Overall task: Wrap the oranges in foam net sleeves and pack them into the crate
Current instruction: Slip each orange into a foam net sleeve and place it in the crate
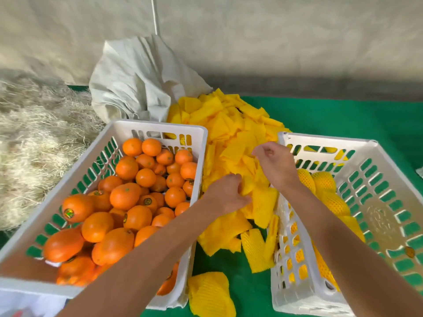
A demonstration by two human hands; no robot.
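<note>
Left hand point(225, 195) pinches a sleeve point(248, 185) from the pile point(231, 133) at twelve o'clock; right hand point(272, 160) curls empty — several may lift together (they cling).

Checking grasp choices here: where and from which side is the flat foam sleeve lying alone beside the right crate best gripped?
Pinch the foam sleeve at its free lower-left edge, coming from above and the left. It lies flat on the green mat, its right side against the right crate.

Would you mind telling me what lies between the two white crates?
In the head view, a pile of yellow foam net sleeves on the green mat, with both hands reaching into it.
</note>
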